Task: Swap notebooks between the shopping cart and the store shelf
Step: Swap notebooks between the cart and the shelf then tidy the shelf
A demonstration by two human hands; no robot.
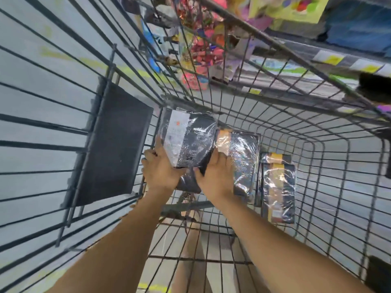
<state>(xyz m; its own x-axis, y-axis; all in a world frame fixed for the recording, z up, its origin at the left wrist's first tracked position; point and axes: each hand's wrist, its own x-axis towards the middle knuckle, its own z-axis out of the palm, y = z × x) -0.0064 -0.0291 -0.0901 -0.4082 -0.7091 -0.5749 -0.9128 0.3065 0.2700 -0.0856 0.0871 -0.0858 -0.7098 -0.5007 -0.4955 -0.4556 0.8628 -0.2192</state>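
Both my arms reach down into the wire shopping cart. A dark plastic-wrapped notebook with a white label band sits between my hands. My left hand grips its near left edge and my right hand grips its near right edge. Beside it on the cart floor lies a dark wrapped notebook with an orange band. Further right lie more wrapped notebooks with yellow bands, stacked. The store shelf runs along the upper right, outside the cart.
A dark flap panel hangs on the cart's left wall. Colourful packaged goods hang beyond the far end of the cart. Yellow price tags line the shelf edge. Pale floor shows through the wires.
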